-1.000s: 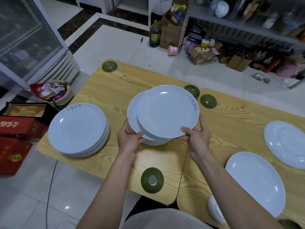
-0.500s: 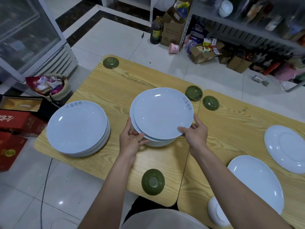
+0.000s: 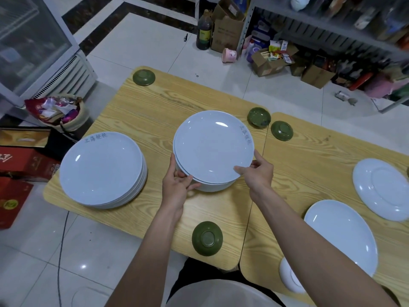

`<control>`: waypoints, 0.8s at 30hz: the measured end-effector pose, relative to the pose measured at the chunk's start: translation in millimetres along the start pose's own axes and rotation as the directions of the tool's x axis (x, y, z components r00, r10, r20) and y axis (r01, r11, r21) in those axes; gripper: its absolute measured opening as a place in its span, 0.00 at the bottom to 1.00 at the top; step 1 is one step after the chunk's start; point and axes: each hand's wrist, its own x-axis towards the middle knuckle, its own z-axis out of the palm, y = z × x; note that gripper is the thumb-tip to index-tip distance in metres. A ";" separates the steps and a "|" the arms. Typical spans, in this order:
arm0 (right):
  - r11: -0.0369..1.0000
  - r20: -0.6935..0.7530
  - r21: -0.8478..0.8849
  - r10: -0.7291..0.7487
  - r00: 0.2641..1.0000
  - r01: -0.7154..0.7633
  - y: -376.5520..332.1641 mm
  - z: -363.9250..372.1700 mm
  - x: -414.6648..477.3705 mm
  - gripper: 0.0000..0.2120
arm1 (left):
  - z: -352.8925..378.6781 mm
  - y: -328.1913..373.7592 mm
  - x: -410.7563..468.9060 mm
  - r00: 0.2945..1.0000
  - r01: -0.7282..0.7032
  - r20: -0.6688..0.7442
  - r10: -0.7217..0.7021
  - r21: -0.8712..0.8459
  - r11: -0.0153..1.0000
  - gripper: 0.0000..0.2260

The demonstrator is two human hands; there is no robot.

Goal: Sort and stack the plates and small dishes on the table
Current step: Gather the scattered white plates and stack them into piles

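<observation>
My left hand [image 3: 179, 185] pinches the plate stack [image 3: 212, 149] at 8 o'clock, my right hand [image 3: 259, 173] at 4 o'clock; both forearms stretch forward from 6 o'clock.

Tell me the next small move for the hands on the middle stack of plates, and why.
Probably slide the top plate slightly toward the left hand until it sits centred, then let go. Rims of the middle stack peek out below it at the left and near edges, and the right hand pinches its rim.
</observation>
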 end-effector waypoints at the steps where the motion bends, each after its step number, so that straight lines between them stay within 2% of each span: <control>1: 1.000 0.009 -0.009 -0.002 1.000 0.003 0.2 -0.5 -0.4 0.43 | 0.3 0.4 -0.1 1.000 0.000 -0.001 0.000 0.003 1.000 0.37; 6: 1.000 0.109 -0.020 0.005 0.994 -0.003 -0.3 -10.7 -0.8 0.39 | 1.8 3.7 -2.4 0.999 -0.037 -0.002 0.037 0.060 0.997 0.34; 9: 1.000 0.198 -0.018 0.021 0.980 -0.018 -1.2 -21.8 -2.2 0.34 | 4.8 5.7 -5.5 0.998 -0.066 -0.012 0.068 0.137 0.988 0.31; 13: 0.999 0.296 -0.008 0.036 0.955 -0.036 -4.0 -43.8 -13.2 0.30 | 13.2 10.2 -14.9 0.987 -0.136 -0.032 0.158 0.365 0.921 0.11; 14: 1.000 0.323 -0.003 0.020 0.946 -0.020 -4.6 -50.8 -16.6 0.30 | 17.5 10.3 -18.2 0.980 -0.150 -0.045 0.192 0.462 0.874 0.10; 16: 0.999 0.363 -0.021 -0.031 0.931 0.042 -5.6 -68.0 -23.5 0.30 | 30.1 9.4 -26.1 0.954 -0.223 -0.008 0.300 0.651 0.726 0.18; 18: 0.987 0.384 -0.084 -0.096 0.918 0.139 -7.0 -92.3 -31.5 0.30 | 51.3 9.6 -40.5 0.904 -0.363 0.149 0.400 0.762 0.536 0.21; 20: 0.936 0.413 -0.222 -0.165 0.895 0.275 -8.3 -124.0 -38.4 0.32 | 79.5 8.7 -57.5 0.853 -0.466 0.310 0.419 0.814 0.346 0.21; 22: 0.777 0.455 -0.439 -0.241 0.857 0.452 -7.3 -160.8 -42.8 0.34 | 110.6 4.4 -75.7 0.818 -0.513 0.430 0.382 0.846 0.147 0.22; 24: 0.539 0.477 -0.626 -0.307 0.823 0.564 -3.8 -199.2 -46.7 0.36 | 142.8 -3.0 -93.5 0.789 -0.537 0.521 0.326 0.842 -0.047 0.25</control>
